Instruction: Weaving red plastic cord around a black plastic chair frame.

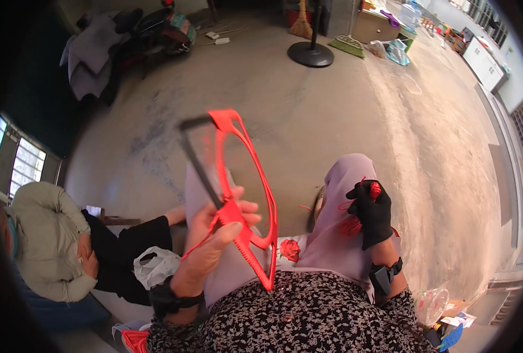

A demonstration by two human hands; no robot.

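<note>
My bare left hand (207, 242) is closed around a red open frame (231, 213) with a black bar along one side. The frame is held up tilted over my lap, and its lower edge looks toothed or stitched. From that hand a thin red cord (198, 246) trails down. My right hand (372, 215), in a black glove, is curled over my right thigh, closed on red cord (375, 189) that shows at its fingers. More red cord (351, 226) lies beside the glove, partly hidden by it. A white cloth with a red flower (290, 250) is between my legs.
A seated person (50, 241) is close on my left, with a white plastic bag (157, 266) between us. Clear plastic and packaging (435, 306) are at my lower right. Ahead stand a black round-based pole (311, 54), a broom (301, 26) and a scooter (155, 35).
</note>
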